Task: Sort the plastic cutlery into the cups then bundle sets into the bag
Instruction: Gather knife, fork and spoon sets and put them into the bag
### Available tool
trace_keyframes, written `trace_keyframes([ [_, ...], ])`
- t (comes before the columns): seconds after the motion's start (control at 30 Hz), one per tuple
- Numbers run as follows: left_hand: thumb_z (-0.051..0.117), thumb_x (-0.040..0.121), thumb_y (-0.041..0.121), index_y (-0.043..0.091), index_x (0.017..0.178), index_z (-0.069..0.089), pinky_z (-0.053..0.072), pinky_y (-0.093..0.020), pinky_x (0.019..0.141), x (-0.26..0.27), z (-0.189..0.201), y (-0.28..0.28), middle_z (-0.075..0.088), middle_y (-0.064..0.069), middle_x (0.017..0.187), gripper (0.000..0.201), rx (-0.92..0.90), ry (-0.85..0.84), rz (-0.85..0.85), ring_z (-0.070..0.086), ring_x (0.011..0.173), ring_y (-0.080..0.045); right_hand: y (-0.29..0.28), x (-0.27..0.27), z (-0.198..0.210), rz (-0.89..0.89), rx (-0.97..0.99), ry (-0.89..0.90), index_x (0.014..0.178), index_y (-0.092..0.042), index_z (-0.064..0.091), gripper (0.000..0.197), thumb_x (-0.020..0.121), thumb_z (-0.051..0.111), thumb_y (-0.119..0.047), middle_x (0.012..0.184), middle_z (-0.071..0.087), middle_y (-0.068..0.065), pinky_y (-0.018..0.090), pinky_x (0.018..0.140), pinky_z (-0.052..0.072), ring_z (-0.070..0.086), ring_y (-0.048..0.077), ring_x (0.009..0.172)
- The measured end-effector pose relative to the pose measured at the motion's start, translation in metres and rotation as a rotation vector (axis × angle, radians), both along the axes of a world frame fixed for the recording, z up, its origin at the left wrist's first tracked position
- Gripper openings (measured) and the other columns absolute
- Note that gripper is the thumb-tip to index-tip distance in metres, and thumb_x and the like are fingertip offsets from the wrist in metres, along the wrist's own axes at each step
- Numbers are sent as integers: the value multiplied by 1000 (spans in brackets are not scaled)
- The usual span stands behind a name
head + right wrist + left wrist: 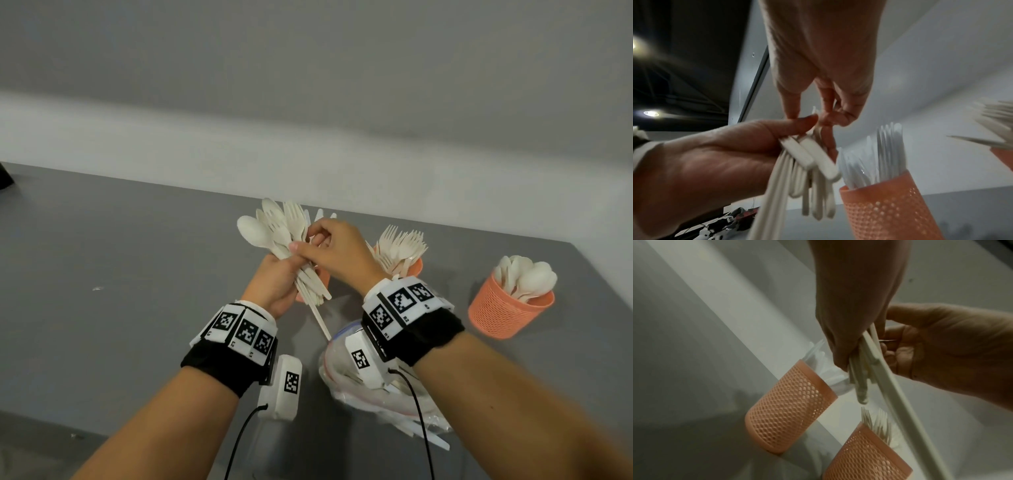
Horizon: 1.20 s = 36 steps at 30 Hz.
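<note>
**Two hands on one bundle, bagging still ahead**

Gripped in the left hand (274, 284): a mixed bundle of cutlery (281, 240), spoons and forks fanned upward, one long handle hanging below. Pinching among the handles, the right hand (337, 255), fingers curled. Behind the bundle, the knife cup (789, 408); right of it, the fork cup (409, 265), then the spoon cup (507, 305). Just below the bundle, the clear bag (342, 373). Probably evening out a set; next, squaring the handles and finding the bag's mouth.

Three cups, one bag, two hands

Three orange mesh cups (507, 308) stand on the surface (120, 274); one clear bag (342, 383) lies at 6 o'clock; both hands (274, 284) hold one cutlery bundle (274, 229), pieces too many to count.
</note>
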<state>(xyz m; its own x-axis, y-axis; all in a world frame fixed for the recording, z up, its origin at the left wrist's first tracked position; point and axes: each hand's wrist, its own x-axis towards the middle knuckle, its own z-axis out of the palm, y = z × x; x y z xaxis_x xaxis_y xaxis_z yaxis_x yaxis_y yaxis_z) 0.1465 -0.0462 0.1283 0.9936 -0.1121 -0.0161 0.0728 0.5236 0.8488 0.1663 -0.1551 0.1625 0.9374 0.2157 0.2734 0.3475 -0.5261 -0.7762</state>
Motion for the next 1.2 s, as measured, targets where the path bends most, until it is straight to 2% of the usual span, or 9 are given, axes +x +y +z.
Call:
trace_keyframes([
  [0.13,46,93,0,7,123,56,58,-35,63,-5,2,-13,70,-2,89,32,145,-1,-48,67,80,-17,-9,-4,-5,-79,19,-23,86,-4,60,29,78,72,-29,72,57,1,16,62,43,52,11,64],
  [0.23,44,93,-2,7,126,54,54,-30,52,-8,5,-21,70,-2,86,35,140,-7,-96,69,69,-14,-13,-7,-8,-91,61,41,93,-7,59,30,80,69,-32,77,59,2,24,69,48,56,13,70],
  [0.33,47,91,-4,3,126,53,56,-33,59,-10,7,-25,70,-9,95,36,128,-12,-130,70,77,-19,-19,-10,-5,-109,194,155,99,-6,58,29,88,59,-32,85,63,4,36,79,53,62,18,81],
  [0.6,45,90,-8,1,121,55,53,-37,89,-18,10,-39,67,-10,106,34,112,-59,-163,66,96,-20,-35,-18,-2,-129,163,91,86,-14,56,16,89,59,-30,70,56,-4,28,69,49,56,12,68],
  [0.77,43,89,-11,5,112,58,48,-45,94,-20,11,-42,65,-15,106,32,109,-28,-159,64,95,-25,-43,-21,1,-59,148,139,71,-17,57,19,89,58,-22,62,54,-4,28,62,48,55,12,61],
  [0.9,44,91,-7,2,120,54,50,-43,94,-21,13,-44,66,-13,105,32,83,-10,-154,65,96,-24,-47,-21,-1,-83,200,166,94,-7,64,21,94,49,-22,88,68,10,39,83,53,65,25,85],
  [0.97,45,92,-3,4,121,55,50,-41,94,-21,13,-45,66,-12,107,32,31,10,-160,65,98,-23,-50,-18,-3,-125,308,217,90,-13,63,19,95,47,-21,92,68,11,46,91,51,65,28,94],
  [1.13,47,93,5,4,124,54,58,-32,69,-20,13,-47,67,-9,103,32,-16,53,-153,65,93,-23,-55,-15,-9,-31,565,392,104,-21,63,22,95,43,-25,108,69,8,47,100,46,64,24,107],
  [1.2,46,94,8,2,116,57,53,-24,51,-19,16,-48,68,-7,92,26,-28,71,-152,68,75,-17,-58,-15,-9,-43,716,439,94,-20,58,20,98,39,-23,90,68,8,42,91,51,66,22,91],
])
